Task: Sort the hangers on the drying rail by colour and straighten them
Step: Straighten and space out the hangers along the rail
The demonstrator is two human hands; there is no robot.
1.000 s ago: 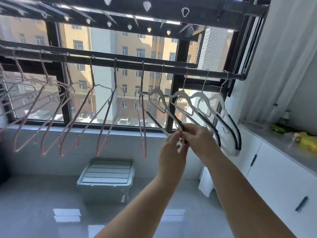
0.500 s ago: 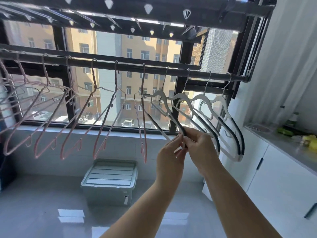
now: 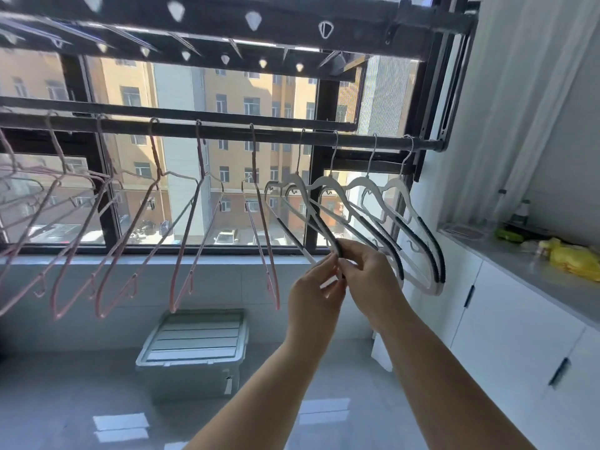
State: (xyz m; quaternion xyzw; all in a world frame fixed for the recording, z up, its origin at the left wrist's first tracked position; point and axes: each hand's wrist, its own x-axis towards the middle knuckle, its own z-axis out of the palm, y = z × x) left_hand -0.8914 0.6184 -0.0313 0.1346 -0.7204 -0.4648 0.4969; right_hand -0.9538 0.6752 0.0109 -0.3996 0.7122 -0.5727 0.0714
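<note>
The fingers (image 3: pixel 349 267) of the right hand (image 3: pixel 373 284) are pinched shut on the lower end of the leftmost white hanger (image 3: pixel 316 219), right at its black grip strip, and the fingers (image 3: pixel 328 263) of the left hand (image 3: pixel 311 297) close on the same spot from the other side — thumb and fingertips of both hands meet there. Both forearms rise from the bottom of the view.

That hanger hooks over the drying rail (image 3: pixel 285 136) and slants down to the right. Three more white hangers (image 3: pixel 418 228) with black strips hang to its right, close together and overlapping, the last near the rail's end by the window frame. To the left, pink wire hangers (image 3: pixel 136 222) hang along the same rail — spaced apart, each twisted at its own angle, several overlapping at the far left.

Below the rail a lidded grey storage box (image 3: pixel 194 345) sits on the floor under the windowsill. At the right, a white cabinet carries a counter (image 3: pixel 519 258) with a yellow bag (image 3: pixel 574 258) and bottles by the curtain.
</note>
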